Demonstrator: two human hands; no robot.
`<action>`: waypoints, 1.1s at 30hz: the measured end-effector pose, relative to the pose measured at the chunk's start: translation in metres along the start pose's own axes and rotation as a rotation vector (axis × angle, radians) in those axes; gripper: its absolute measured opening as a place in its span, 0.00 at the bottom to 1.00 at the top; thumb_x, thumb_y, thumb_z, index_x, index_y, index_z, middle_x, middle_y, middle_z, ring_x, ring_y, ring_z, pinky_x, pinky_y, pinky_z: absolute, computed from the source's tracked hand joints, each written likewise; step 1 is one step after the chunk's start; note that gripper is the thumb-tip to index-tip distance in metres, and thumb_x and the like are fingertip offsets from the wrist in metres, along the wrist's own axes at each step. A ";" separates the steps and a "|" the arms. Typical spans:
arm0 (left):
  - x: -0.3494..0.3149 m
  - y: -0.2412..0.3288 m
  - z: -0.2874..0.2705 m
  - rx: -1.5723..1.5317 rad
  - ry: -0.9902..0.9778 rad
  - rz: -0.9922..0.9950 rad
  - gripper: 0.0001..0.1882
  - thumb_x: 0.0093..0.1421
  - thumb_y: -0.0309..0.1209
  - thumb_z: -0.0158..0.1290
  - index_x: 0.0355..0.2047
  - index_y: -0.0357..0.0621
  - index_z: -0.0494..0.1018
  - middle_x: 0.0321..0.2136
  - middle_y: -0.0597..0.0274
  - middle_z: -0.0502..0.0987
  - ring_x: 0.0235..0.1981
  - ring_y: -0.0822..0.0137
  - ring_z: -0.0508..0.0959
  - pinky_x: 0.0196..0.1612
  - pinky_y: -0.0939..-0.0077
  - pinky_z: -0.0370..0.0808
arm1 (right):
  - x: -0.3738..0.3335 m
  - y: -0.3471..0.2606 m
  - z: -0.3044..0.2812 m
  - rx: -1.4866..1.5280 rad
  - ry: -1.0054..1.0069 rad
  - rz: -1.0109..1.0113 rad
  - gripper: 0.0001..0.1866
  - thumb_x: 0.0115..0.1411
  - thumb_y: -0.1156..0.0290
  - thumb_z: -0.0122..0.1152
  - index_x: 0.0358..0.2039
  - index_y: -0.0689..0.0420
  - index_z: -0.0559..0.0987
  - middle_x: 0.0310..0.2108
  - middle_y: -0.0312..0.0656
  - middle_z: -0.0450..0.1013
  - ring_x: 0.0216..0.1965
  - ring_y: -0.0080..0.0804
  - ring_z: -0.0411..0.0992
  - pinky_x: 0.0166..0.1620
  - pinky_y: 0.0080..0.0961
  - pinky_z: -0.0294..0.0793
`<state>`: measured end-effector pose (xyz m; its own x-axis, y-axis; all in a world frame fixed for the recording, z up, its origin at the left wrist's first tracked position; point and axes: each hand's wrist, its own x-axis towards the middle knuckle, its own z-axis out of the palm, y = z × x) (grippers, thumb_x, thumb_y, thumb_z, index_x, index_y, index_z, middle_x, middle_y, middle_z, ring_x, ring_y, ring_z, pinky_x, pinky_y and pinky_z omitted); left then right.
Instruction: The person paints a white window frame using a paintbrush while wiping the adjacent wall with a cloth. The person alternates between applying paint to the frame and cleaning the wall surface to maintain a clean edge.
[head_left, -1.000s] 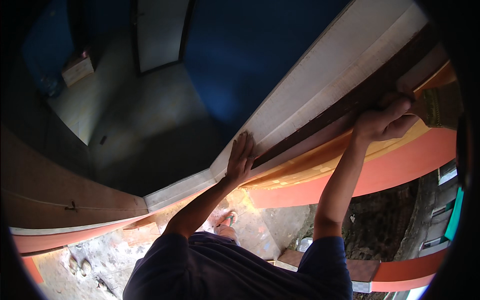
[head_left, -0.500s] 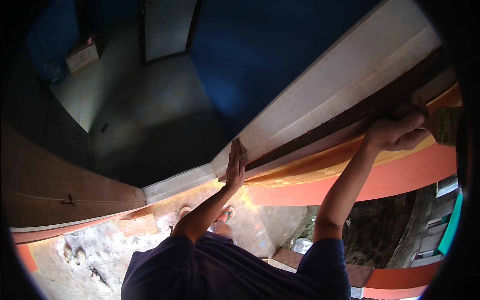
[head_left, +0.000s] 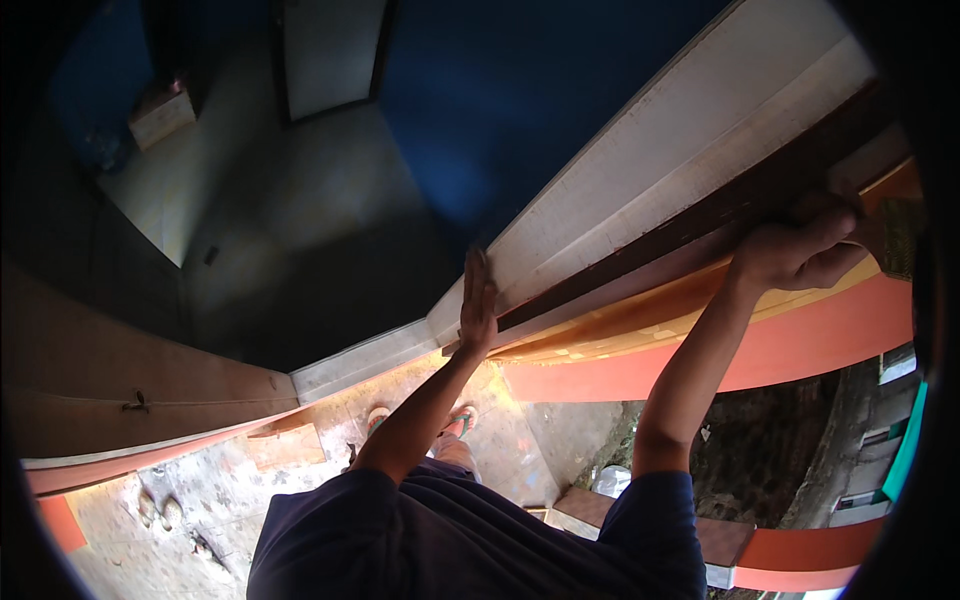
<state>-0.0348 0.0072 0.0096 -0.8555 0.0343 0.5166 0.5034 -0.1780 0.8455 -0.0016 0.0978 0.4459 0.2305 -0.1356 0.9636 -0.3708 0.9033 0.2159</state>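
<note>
Nearest you, at 6 o'clock, is your dark shirt [head_left: 480, 540]. Just off centre toward 12, your left hand [head_left: 478, 310] is open, fingers straight and together, set edgeways by the pale frame [head_left: 640, 170]; it blurs a little, so you cannot tell whether the palm presses or just brushes. Your right hand [head_left: 800, 250], near 3 o'clock, has its fingers curled at the far part of the brown strip [head_left: 720, 210]; shadow hides what, if anything, it pinches.

The strip lies along the frame, from beside your left hand out toward 2 o'clock. It looks stiff, probably wood, and likely weighty for its length, with a dry, scuffed face that should not slip much. Its long edges seem the best hold, one hand near each end. The yellow cloth [head_left: 640, 312] under it, toward 3, looks soft and light, and could bunch under your fingers.

Farther off, your sandals [head_left: 464, 415] stand at 6, the coral wall [head_left: 760, 345] curves between 3 and 4, and loose shoes [head_left: 147, 510] lie at 8. Farthest are a box [head_left: 162, 120] at 10, a pale door [head_left: 333, 60] at 11 and a blue wall [head_left: 540, 110] past 12.

You can make out no brand, label or writing.
</note>
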 end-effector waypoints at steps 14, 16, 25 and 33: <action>0.044 0.062 0.017 0.021 0.038 0.133 0.28 0.77 0.37 0.34 0.74 0.42 0.54 0.76 0.52 0.50 0.77 0.50 0.46 0.76 0.53 0.43 | 0.001 -0.005 0.000 0.015 -0.018 0.038 0.17 0.76 0.60 0.47 0.32 0.58 0.66 0.18 0.32 0.63 0.20 0.18 0.60 0.26 0.18 0.62; 0.016 0.029 0.004 0.049 0.034 -0.014 0.30 0.79 0.44 0.30 0.75 0.43 0.51 0.76 0.53 0.49 0.77 0.50 0.48 0.76 0.61 0.47 | 0.000 -0.006 -0.004 0.004 -0.021 0.047 0.17 0.76 0.60 0.47 0.32 0.58 0.66 0.18 0.32 0.63 0.19 0.18 0.60 0.25 0.18 0.61; 0.047 0.079 0.036 -0.011 0.071 0.020 0.27 0.78 0.35 0.34 0.72 0.38 0.56 0.78 0.50 0.44 0.78 0.50 0.40 0.77 0.57 0.39 | 0.001 -0.007 0.000 0.001 -0.030 0.013 0.17 0.76 0.61 0.46 0.30 0.57 0.65 0.18 0.32 0.63 0.20 0.19 0.60 0.25 0.18 0.62; 0.023 0.038 0.016 0.123 -0.001 0.127 0.28 0.78 0.36 0.35 0.74 0.37 0.52 0.76 0.46 0.48 0.77 0.48 0.47 0.76 0.59 0.46 | -0.002 0.002 0.000 0.020 -0.009 -0.022 0.20 0.77 0.59 0.45 0.39 0.65 0.73 0.18 0.31 0.62 0.18 0.17 0.57 0.24 0.16 0.56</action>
<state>-0.0335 0.0169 0.0557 -0.7842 0.0207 0.6201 0.6182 -0.0598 0.7838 -0.0031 0.1000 0.4446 0.2309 -0.1591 0.9599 -0.3833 0.8919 0.2401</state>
